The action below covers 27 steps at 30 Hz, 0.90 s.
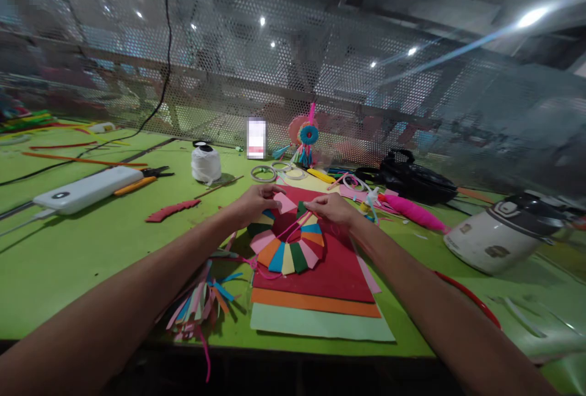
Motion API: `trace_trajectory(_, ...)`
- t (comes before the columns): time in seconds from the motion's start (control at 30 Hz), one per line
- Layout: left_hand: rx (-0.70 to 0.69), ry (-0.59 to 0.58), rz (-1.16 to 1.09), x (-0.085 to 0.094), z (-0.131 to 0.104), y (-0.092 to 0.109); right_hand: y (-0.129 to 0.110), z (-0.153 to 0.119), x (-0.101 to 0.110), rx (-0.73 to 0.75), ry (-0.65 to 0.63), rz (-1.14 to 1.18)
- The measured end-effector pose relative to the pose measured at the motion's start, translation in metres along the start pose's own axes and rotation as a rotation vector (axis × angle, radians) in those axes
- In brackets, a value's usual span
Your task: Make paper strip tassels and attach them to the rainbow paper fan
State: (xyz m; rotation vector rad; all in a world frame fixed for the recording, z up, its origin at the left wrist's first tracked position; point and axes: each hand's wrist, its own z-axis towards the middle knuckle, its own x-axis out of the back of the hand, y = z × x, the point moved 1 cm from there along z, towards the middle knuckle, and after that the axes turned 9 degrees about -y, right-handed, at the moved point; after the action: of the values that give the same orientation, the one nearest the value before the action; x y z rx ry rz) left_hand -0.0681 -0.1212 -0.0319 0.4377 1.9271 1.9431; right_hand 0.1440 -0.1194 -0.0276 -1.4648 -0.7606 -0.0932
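Note:
A curved garland of colored paper or foam pieces [287, 257] in pink, orange, blue, yellow and green hangs in an open ring between my hands, over a stack of colored sheets. My left hand [257, 205] pinches its upper left part, where a pink piece [286, 202] shows by the fingertips. With thumb and finger, my right hand [333, 208] grips the other end beside a dark green piece [301, 207]. A thin pink cord [300, 225] runs across the ring from my right fingers. Beneath my left forearm lies a tassel of multicolored strips [201, 304].
Red sheet [320, 283] tops the stack. Around it are a white string spool [206, 164], folded red strip [171, 209], power bank [91, 190], pliers [135, 185], tape rings [264, 174], phone [256, 138], finished ornament [307, 135], black bag [414, 179] and kettle [499, 231].

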Motion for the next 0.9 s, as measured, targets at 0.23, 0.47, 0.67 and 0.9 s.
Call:
trace_trajectory(0.23, 0.016, -0.006, 0.037, 0.001, 0.0, -0.003, -0.021, 0.018, 0.011, 0.077, 0.012, -0.158)
trace_trajectory(0.47, 0.039, -0.031, 0.039, 0.001, 0.001, -0.004, -0.029, 0.041, 0.01, 0.12, -0.192, -0.117)
trace_trajectory(0.67, 0.064, -0.036, 0.011, 0.003, 0.003, -0.007, -0.027, 0.053, 0.009, 0.157, -0.239, -0.034)
trace_trajectory(0.9, 0.072, -0.072, -0.078, 0.008, 0.002, -0.011, -0.021, 0.042, 0.028, 0.178, -0.348, -0.285)
